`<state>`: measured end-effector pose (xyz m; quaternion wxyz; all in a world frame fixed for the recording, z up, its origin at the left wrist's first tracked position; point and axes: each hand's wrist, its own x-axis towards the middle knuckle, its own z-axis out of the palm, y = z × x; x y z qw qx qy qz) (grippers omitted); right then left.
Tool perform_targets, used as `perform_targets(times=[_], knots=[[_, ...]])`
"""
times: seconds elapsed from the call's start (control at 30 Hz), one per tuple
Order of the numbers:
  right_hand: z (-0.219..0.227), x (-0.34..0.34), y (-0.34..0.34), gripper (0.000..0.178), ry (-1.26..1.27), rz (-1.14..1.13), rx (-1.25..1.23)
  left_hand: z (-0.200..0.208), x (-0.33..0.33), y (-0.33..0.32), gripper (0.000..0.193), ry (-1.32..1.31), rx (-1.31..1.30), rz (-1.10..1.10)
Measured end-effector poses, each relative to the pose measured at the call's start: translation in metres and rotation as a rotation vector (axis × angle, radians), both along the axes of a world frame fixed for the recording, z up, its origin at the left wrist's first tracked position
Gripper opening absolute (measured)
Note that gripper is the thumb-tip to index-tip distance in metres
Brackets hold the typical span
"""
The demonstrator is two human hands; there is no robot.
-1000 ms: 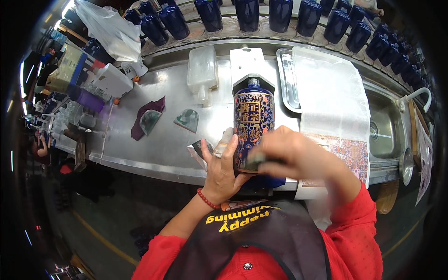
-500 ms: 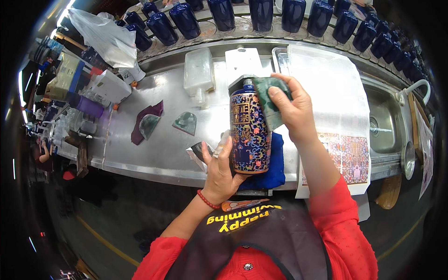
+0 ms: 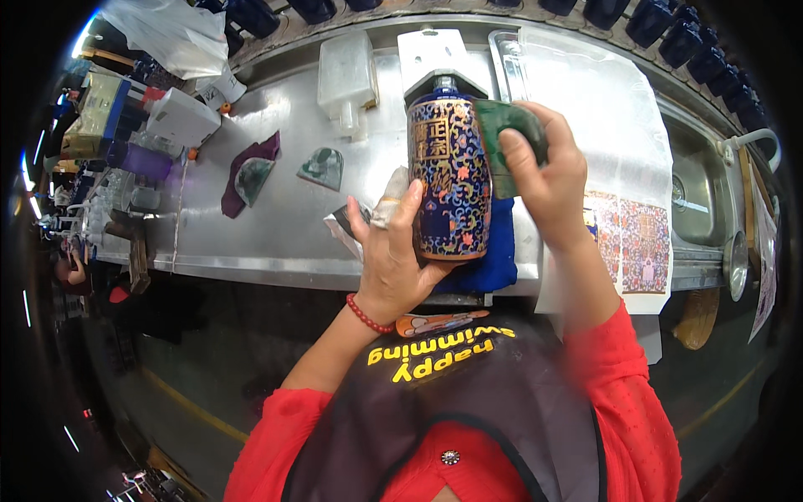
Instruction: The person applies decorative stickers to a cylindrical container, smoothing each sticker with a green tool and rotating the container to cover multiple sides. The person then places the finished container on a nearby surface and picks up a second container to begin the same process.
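A dark blue bottle wrapped in a colourful floral pattern lies in front of me, its neck pointing away against a grey angled holder. My left hand is closed on its lower left side near the base; one finger wears a pale wrapping. In my right hand is a flat green marbled scraper, gripped between thumb and fingers, its edge against the bottle's upper right side. Beneath the bottle's right side shows a blue cloth.
Two half-round green scrapers lie left, one on a purple cloth, the other bare on the metal bench. A clear square bottle stands behind. Patterned printed sheets and a sink are right. Blue bottles line the back.
The view has tipped, so the bench sits higher in the picture. My right hand's scraper has turned and slid slightly down along the bottle's right side. The left hand keeps its hold.
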<state>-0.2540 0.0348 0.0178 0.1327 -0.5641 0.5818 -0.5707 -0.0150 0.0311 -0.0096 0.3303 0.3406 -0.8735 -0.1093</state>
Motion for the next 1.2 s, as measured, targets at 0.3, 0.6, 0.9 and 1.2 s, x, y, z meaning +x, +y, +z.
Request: perform_targets(times=[0.3,0.6,0.9,1.2], knots=[[0.058,0.01,0.042,0.032,0.37,0.538,-0.082,0.0,-0.002,-0.005,0.108,0.058,0.008,0.028],[0.034,0.006,0.061,0.032,0.393,0.4,-0.006,-0.01,0.0,-0.007,0.111,0.094,0.019,0.013],[0.035,0.008,0.056,0.037,0.53,0.18,-0.058,0.014,0.003,-0.006,0.107,-0.138,-0.157,0.036],[0.039,0.01,0.05,0.037,0.672,0.288,-0.111,0.016,0.01,-0.01,0.104,-0.131,-0.13,0.093]])
